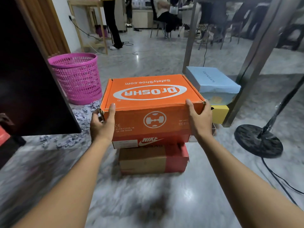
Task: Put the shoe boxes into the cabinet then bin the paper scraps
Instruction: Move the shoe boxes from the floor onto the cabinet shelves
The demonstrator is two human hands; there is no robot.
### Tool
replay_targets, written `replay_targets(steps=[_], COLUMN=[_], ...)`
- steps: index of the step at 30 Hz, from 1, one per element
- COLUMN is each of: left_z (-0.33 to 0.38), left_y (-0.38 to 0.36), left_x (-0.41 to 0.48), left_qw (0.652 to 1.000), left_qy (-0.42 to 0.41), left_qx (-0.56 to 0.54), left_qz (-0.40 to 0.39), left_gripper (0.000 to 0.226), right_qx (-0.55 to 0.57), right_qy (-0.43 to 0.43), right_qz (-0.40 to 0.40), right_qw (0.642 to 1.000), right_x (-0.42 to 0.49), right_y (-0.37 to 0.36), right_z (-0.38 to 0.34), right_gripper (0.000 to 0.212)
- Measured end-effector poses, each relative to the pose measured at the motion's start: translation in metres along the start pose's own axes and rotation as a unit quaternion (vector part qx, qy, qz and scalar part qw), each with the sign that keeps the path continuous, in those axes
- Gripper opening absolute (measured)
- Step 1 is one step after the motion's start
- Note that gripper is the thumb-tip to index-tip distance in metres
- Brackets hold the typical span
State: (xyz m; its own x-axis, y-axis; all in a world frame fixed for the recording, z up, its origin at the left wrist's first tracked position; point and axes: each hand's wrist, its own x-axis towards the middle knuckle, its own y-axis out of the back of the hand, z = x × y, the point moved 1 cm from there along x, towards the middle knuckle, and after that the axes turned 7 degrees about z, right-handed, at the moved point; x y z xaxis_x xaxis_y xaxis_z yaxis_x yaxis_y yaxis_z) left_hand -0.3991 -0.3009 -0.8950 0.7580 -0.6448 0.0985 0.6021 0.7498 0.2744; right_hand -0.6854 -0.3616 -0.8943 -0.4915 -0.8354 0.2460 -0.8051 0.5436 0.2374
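Two bare forearms reach forward over the grey marbled floor [131,195]. The left hand [102,124] grasps the near left corner of an orange cardboard shoe box [151,102] printed with white lettering, and the right hand [199,119] grasps the near right corner. On each hand the thumb lies on the lid and the fingers [97,116] are curled round the box's side.

This box tops a stack, over a red shoe box with a white swoosh [151,140] and a brown-and-red cardboard box [153,162] on the floor. I cannot tell whether it still touches the red box.

Crumpled pale paper scraps [82,112] lie on the floor to the left, beside a dark wooden panel [24,79]. Behind them stands a pink plastic mesh basket [77,76]. To the right, a light blue shoe box [212,79] rests on a yellow box [219,113].
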Motion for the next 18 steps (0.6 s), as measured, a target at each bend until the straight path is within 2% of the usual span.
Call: replay_targets(steps=[7, 11, 14, 18], left_z=[0.01, 0.008, 0.006, 0.011], left_y=[-0.006, -0.01, -0.013, -0.014], left_x=[0.024, 0.028, 0.029, 0.018], left_qw=[0.995, 0.991, 0.993, 0.994], left_qy=[0.079, 0.075, 0.063, 0.057], left_qx=[-0.05, -0.065, -0.061, -0.086], left_qz=[-0.047, -0.094, -0.078, -0.047], left_gripper=[0.077, 0.06, 0.063, 0.047], right_qx=[0.043, 0.075, 0.084, 0.095], right_qy=[-0.039, -0.077, -0.082, -0.073], right_qz=[-0.052, -0.085, -0.081, -0.077], right_qw=[0.997, 0.991, 0.99, 0.99], right_x=[0.02, 0.028, 0.032, 0.041], right_y=[0.001, -0.002, -0.01, -0.018], right_z=[-0.003, -0.001, 0.001, -0.006], right_gripper=[0.079, 0.071, 0.065, 0.065])
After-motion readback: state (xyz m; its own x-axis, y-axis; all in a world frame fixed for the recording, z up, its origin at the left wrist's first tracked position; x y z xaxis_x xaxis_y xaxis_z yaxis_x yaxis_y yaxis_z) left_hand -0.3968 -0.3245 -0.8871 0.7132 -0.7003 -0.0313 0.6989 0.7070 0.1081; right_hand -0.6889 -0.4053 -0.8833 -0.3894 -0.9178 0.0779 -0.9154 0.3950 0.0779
